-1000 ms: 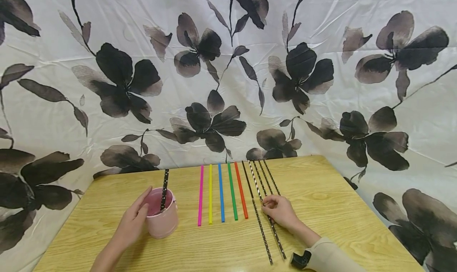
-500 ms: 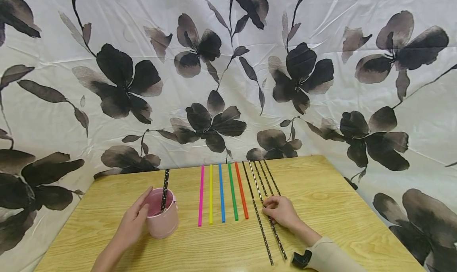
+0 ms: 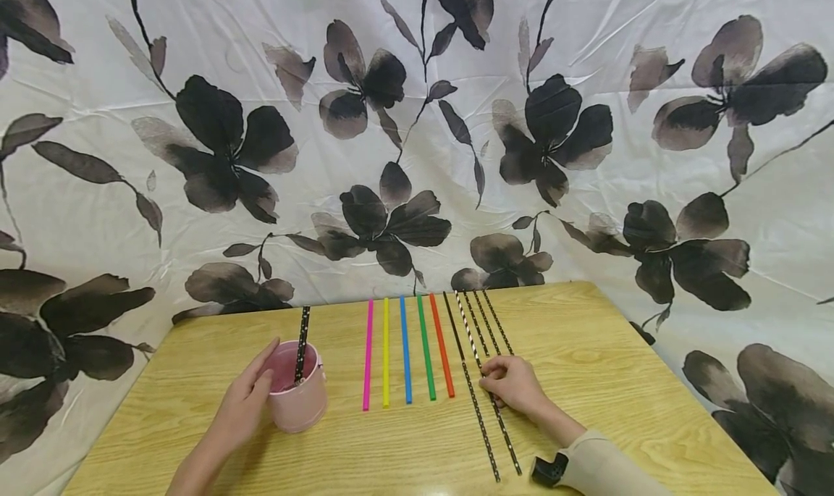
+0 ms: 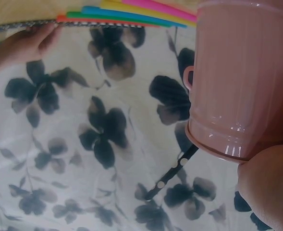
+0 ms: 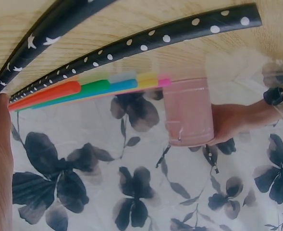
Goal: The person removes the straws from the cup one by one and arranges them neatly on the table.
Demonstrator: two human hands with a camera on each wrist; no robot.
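Note:
My left hand (image 3: 237, 402) holds a small pink pail (image 3: 298, 407) upright from its left side, thumb at the rim. A black straw with white dots (image 3: 302, 344) leans inside the pail and sticks out above it; in the left wrist view its dotted end (image 4: 172, 172) shows past the rim. At the right, my right hand (image 3: 515, 386) pinches a black straw with white stars (image 3: 506, 436), whose far end is hidden by the fingers. Left of it lies a black dotted straw (image 3: 480, 420), clearest in the right wrist view, where the star straw (image 5: 43, 41) runs above it.
Pink (image 3: 368, 355), yellow (image 3: 386, 351), blue (image 3: 405, 351), green (image 3: 426, 347) and red (image 3: 441, 345) straws lie side by side. Right of them come a black straw (image 3: 454, 326), a striped one (image 3: 466, 325) and several patterned ones (image 3: 498, 322). A floral cloth (image 3: 417, 141) hangs behind the wooden table (image 3: 365, 456).

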